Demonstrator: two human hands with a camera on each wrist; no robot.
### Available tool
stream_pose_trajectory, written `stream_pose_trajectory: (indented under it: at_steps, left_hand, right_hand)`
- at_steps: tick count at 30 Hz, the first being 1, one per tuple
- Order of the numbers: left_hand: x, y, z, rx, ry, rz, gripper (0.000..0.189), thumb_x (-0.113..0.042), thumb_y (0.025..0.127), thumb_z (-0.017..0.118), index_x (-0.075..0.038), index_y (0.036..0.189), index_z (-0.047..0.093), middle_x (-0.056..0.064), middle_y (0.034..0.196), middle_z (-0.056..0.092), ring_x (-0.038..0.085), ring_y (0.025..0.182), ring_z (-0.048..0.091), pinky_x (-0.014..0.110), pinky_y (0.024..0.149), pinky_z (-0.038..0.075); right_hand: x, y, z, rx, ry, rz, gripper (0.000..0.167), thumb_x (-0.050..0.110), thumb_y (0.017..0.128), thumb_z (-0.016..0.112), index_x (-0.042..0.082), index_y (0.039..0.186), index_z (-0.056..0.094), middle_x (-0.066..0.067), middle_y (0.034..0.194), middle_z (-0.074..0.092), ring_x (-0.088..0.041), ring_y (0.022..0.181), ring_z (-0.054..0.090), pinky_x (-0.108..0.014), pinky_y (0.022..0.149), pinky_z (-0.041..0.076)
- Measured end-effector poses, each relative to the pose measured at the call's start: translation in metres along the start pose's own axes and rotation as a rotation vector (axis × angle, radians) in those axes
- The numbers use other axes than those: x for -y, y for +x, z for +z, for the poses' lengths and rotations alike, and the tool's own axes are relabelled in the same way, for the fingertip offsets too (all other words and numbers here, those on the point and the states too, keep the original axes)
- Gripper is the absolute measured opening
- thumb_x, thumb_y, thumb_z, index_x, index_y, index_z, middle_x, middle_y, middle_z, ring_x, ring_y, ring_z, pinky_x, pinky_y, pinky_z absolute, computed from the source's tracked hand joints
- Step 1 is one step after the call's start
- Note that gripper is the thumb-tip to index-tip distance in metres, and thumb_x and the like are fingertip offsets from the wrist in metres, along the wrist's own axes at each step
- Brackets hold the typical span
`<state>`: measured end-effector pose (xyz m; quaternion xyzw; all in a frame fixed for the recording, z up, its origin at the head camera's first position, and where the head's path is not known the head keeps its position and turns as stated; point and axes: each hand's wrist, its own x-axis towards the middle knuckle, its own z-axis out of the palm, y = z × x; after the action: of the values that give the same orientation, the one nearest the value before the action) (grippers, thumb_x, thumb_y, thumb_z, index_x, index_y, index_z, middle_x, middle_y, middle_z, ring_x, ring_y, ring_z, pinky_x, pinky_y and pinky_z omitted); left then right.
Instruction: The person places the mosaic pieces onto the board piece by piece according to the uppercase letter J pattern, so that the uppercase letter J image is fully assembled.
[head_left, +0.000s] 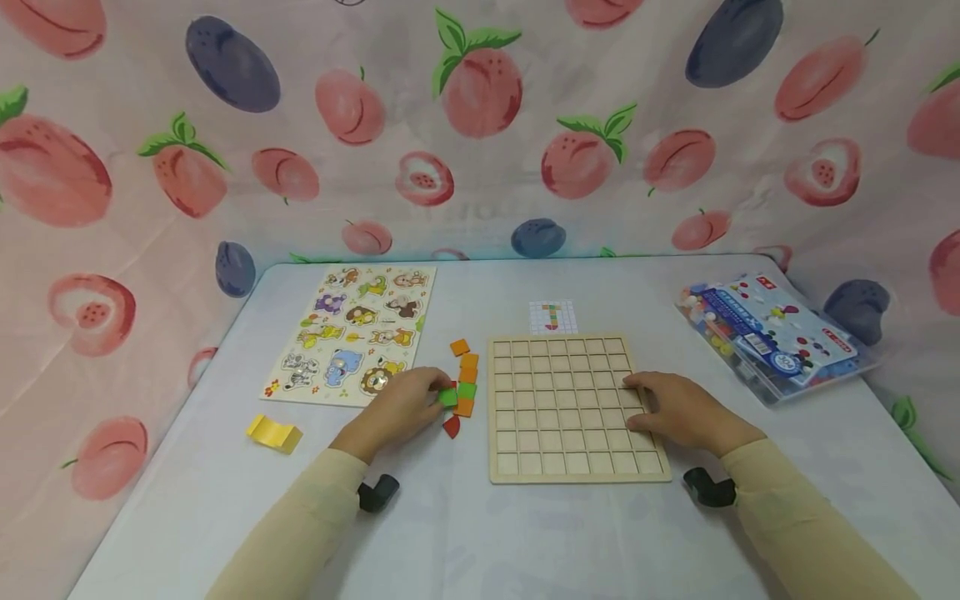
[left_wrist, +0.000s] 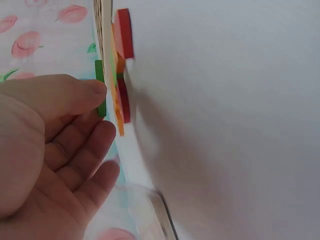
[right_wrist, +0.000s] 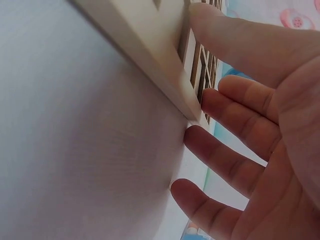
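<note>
A wooden grid board (head_left: 577,467) lies flat in front of me, its square cells bare. My right hand (head_left: 637,402) rests on its right edge; in the right wrist view the thumb (right_wrist: 225,35) presses the board (right_wrist: 145,45) and the other fingers are spread and straight. Left of the board lies a short row of orange tiles (head_left: 468,363), a green one (head_left: 467,390) and a red one (head_left: 451,427). My left hand (head_left: 437,393) pinches a green tile (head_left: 447,397) beside that row. In the left wrist view the thumb (left_wrist: 75,92) sits on the green tile (left_wrist: 99,70).
A small pattern card (head_left: 553,317) lies beyond the board. An animal peg puzzle (head_left: 352,333) is at the back left, a yellow piece (head_left: 273,433) near the left edge, and a clear bag of coloured pieces (head_left: 772,333) at the right. Fruit-print cloth surrounds the white table (head_left: 480,533).
</note>
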<state>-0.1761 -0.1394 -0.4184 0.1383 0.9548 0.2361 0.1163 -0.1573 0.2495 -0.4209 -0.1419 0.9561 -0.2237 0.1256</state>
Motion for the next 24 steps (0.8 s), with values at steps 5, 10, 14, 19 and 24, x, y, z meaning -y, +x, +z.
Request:
stream_pose_trajectory:
  at_steps: [5,10,14,19,24]
  left_hand:
    - [-0.011,0.01,0.002,0.003,-0.041,0.01,0.029,-0.004,0.09,0.071,-0.005,0.118,0.068,0.003,0.108,0.067,0.018,0.096,0.059,0.035,0.09,0.052]
    - [-0.024,0.021,0.004,0.006,-0.065,0.077,0.029,-0.004,0.091,0.071,-0.003,0.119,0.066,0.006,0.111,0.066,0.019,0.097,0.06,0.034,0.089,0.052]
    - [-0.033,0.029,0.005,0.006,-0.079,0.124,0.031,-0.008,0.093,0.07,-0.004,0.123,0.065,0.007,0.117,0.067,0.019,0.106,0.061,0.035,0.094,0.05]
    - [-0.042,0.041,0.009,0.027,-0.092,0.131,0.033,-0.01,0.094,0.068,-0.004,0.126,0.064,0.006,0.119,0.067,0.018,0.105,0.062,0.034,0.093,0.05]
    - [-0.052,0.052,0.012,0.051,-0.106,0.112,0.033,-0.008,0.094,0.066,-0.005,0.126,0.063,0.007,0.122,0.065,0.02,0.112,0.059,0.037,0.098,0.048]
  right_hand:
    - [0.001,0.0,0.001,0.002,0.0,0.022,0.065,0.026,0.086,0.08,-0.006,0.136,0.055,-0.03,0.14,0.051,-0.05,0.132,0.042,-0.061,0.107,0.033]
    - [-0.001,0.0,0.001,-0.001,0.008,0.008,0.064,0.026,0.085,0.08,-0.006,0.135,0.055,-0.029,0.139,0.052,-0.05,0.131,0.043,-0.061,0.106,0.034]
    - [-0.004,0.001,0.001,-0.005,0.01,0.001,0.064,0.026,0.086,0.08,-0.006,0.135,0.055,-0.029,0.139,0.052,-0.05,0.131,0.043,-0.061,0.106,0.034]
    - [-0.007,0.002,0.003,-0.007,0.016,-0.005,0.063,0.025,0.086,0.079,-0.006,0.136,0.055,-0.029,0.139,0.052,-0.05,0.131,0.043,-0.061,0.107,0.034]
    - [-0.007,0.001,0.003,-0.003,0.025,-0.008,0.063,0.026,0.086,0.079,-0.006,0.136,0.055,-0.029,0.138,0.052,-0.05,0.131,0.043,-0.061,0.106,0.034]
